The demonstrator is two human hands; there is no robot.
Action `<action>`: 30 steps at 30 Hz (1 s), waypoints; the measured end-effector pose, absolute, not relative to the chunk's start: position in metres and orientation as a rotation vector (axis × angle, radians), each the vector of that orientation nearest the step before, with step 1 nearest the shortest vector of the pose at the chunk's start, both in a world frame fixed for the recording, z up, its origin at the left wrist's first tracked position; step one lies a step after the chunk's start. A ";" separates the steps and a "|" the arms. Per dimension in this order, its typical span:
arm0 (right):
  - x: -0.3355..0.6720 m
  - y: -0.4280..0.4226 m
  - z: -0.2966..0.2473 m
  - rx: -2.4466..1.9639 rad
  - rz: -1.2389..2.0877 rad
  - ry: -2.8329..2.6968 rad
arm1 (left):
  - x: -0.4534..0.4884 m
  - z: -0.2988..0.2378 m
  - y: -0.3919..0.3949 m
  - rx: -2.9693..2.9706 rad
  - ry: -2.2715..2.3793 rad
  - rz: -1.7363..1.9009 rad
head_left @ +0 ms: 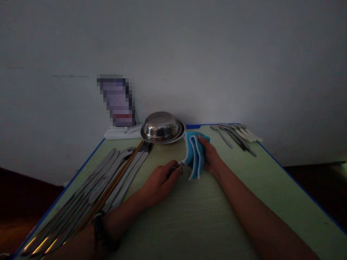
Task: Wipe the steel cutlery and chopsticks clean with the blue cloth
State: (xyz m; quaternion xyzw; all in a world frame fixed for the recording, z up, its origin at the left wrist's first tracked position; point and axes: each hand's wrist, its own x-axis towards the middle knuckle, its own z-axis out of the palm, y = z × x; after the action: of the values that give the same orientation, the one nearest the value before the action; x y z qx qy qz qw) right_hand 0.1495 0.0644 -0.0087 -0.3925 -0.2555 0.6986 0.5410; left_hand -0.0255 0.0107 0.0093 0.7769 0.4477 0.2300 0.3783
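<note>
My right hand [210,155] is closed around a folded blue cloth with white edging [193,153], held just above the pale green table [173,216]. My left hand [161,180] rests on the table with its fingers pinched on a thin metal utensil [179,166] whose far end goes into the cloth. Most of that utensil is hidden by the cloth and my fingers. Behind the cloth stands an upturned steel bowl [162,126] on another bowl.
Several long metal utensils and a wooden-coloured stick [108,184] lie in a row along the table's left side. Several spoons, some white-handled [238,135], lie at the far right. A white tray [121,131] and a blurred-out object stand against the wall [217,54].
</note>
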 end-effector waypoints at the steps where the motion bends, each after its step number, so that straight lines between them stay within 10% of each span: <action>1: 0.150 0.063 -0.008 -0.925 1.673 -0.612 | -0.026 0.009 0.011 1.954 1.158 0.611; 30: 0.151 0.072 -0.009 -0.865 1.618 -0.476 | -0.021 0.007 0.012 1.998 1.332 0.669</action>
State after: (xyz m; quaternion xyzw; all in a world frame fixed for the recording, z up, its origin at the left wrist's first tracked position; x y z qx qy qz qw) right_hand 0.1506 0.0723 -0.0095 -0.3708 -0.2040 0.6932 0.5834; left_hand -0.0210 0.0124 0.0075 0.7597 0.5064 0.2543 0.3190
